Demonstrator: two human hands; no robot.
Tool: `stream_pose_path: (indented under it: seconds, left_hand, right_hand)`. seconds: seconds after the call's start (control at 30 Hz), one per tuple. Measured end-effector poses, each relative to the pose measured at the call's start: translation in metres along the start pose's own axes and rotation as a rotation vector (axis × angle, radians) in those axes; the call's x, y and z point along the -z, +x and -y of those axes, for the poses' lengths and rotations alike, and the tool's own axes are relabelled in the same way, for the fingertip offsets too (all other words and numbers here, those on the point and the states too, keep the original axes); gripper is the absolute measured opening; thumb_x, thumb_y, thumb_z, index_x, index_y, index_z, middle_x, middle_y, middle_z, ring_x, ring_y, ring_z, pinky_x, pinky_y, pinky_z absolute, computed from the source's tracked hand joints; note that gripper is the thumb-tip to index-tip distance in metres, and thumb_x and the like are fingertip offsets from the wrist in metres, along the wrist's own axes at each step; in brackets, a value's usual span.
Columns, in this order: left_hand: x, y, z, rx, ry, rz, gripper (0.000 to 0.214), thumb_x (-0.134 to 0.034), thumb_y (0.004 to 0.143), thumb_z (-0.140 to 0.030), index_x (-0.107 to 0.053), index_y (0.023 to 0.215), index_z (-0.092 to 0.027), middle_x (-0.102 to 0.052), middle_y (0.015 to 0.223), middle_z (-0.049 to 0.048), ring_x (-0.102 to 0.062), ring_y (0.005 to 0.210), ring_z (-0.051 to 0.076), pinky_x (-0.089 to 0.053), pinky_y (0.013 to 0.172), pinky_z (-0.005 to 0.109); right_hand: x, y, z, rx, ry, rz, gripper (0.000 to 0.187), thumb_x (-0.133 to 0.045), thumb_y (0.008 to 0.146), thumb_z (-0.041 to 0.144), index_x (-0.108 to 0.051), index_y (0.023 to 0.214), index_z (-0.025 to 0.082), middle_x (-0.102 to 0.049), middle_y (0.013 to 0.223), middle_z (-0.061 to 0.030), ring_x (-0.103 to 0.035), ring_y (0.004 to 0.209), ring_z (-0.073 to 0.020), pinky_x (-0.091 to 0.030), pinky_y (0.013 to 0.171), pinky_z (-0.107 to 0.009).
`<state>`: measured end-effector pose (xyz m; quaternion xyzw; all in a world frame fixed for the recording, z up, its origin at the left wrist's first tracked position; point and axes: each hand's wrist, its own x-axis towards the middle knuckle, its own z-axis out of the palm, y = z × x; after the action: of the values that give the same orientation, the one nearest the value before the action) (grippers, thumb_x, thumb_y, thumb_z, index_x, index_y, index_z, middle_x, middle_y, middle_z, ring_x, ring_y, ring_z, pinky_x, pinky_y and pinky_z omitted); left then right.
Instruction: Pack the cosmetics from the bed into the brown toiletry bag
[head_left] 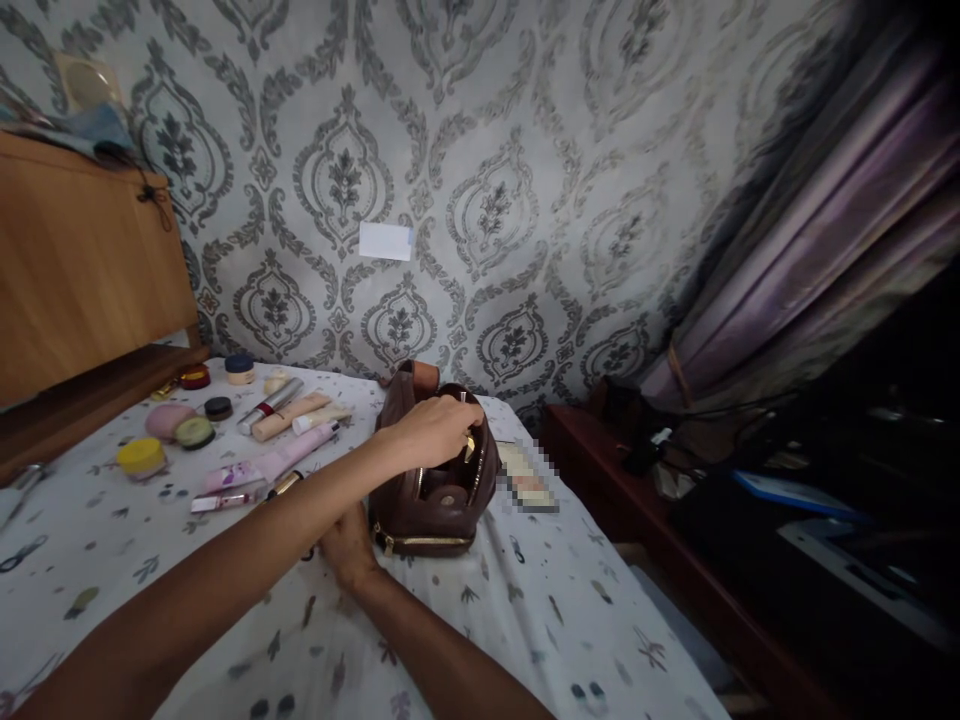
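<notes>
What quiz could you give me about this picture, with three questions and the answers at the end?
1. Which hand is at the opening of the brown bag?
2. True or false: the bag is zipped shut all the way.
3. Which is closer to the bag: the yellow jar or the pink tube?

Key:
1. The left hand; the arms cross, so look carefully.
2. False; it is open and you can see inside.
3. The pink tube.
</notes>
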<state>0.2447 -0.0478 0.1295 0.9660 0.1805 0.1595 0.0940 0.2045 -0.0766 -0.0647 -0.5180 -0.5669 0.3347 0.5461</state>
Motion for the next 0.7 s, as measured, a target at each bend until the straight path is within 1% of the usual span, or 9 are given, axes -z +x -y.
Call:
stream_pose_path:
  seconds: [0.1,0.2,0.3,0.37,0.47,0.53,0.6,0.7]
  left_hand:
    - [0.012,-0.014,0.004,-0.021,-0.066,-0.107,0.030,-0.054,0.085,-0.008,-0.066,0.109,-0.021,-0.073,0.104,0.0069,-0.067,0.100,0.023,-0.049,0.080,0.030]
    - [0.021,-0.037,0.018,0.014,-0.126,-0.271,0.030,-0.052,0.088,-0.011,-0.063,0.112,-0.023,-0.072,0.098,0.0033,-0.067,0.090,0.020,-0.049,0.078,0.029]
    - [0.019,-0.067,0.047,0.144,-0.140,-0.388,0.030,-0.052,0.089,-0.017,-0.060,0.117,-0.023,-0.070,0.087,0.0009,-0.064,0.076,0.018,-0.047,0.071,0.028]
    - [0.013,-0.090,0.074,0.242,-0.152,-0.423,0.029,-0.052,0.088,-0.019,-0.061,0.115,-0.021,-0.068,0.082,0.0005,-0.062,0.073,0.018,-0.046,0.069,0.027]
    - [0.000,-0.129,0.113,0.374,-0.189,-0.418,0.028,-0.051,0.086,-0.021,-0.062,0.111,-0.020,-0.068,0.081,0.0003,-0.062,0.074,0.017,-0.045,0.070,0.027]
    - [-0.011,-0.156,0.131,0.460,-0.164,-0.407,0.027,-0.051,0.083,-0.021,-0.063,0.107,-0.020,-0.069,0.082,0.0013,-0.062,0.077,0.019,-0.045,0.071,0.028]
    - [-0.021,-0.180,0.139,0.555,-0.115,-0.343,0.020,-0.051,0.085,-0.027,-0.064,0.099,-0.020,-0.068,0.081,0.0019,-0.062,0.077,0.020,-0.043,0.069,0.028]
    - [-0.035,-0.206,0.136,0.626,-0.040,-0.201,0.026,-0.048,0.092,-0.042,-0.063,0.098,-0.021,-0.069,0.085,0.0030,-0.062,0.082,0.022,-0.042,0.071,0.030]
  right_hand:
    - [0.000,0.002,-0.001,-0.038,0.022,0.010,0.011,-0.052,0.079,0.023,-0.060,0.072,0.018,-0.053,0.057,0.0045,-0.048,0.048,-0.0093,-0.037,0.046,-0.018]
    - [-0.002,0.004,-0.004,-0.067,0.076,0.024,0.014,-0.054,0.081,0.031,-0.061,0.079,0.018,-0.053,0.060,0.0049,-0.046,0.046,-0.0085,-0.037,0.044,-0.018]
    - [-0.003,0.005,-0.008,-0.067,0.098,0.031,0.020,-0.053,0.083,0.037,-0.061,0.083,0.019,-0.053,0.061,0.0048,-0.045,0.045,-0.0091,-0.038,0.044,-0.020]
    - [-0.003,0.006,-0.009,-0.050,0.084,0.033,0.021,-0.053,0.083,0.039,-0.061,0.082,0.019,-0.052,0.060,0.0050,-0.046,0.046,-0.0094,-0.038,0.044,-0.020]
    - [-0.002,0.006,-0.009,-0.039,0.102,0.050,0.023,-0.054,0.082,0.040,-0.062,0.084,0.019,-0.053,0.062,0.0046,-0.046,0.049,-0.0097,-0.037,0.045,-0.019]
    - [-0.001,0.006,-0.007,-0.039,0.099,0.057,0.023,-0.054,0.083,0.041,-0.062,0.084,0.019,-0.053,0.062,0.0046,-0.046,0.049,-0.0096,-0.037,0.045,-0.019]
    - [-0.001,0.006,-0.004,-0.037,0.086,0.058,0.025,-0.054,0.084,0.042,-0.062,0.084,0.019,-0.053,0.062,0.0048,-0.045,0.048,-0.0093,-0.036,0.044,-0.019]
    - [-0.001,0.005,0.001,-0.025,0.078,0.061,0.026,-0.052,0.085,0.042,-0.061,0.084,0.018,-0.052,0.062,0.0050,-0.044,0.048,-0.0092,-0.037,0.044,-0.019]
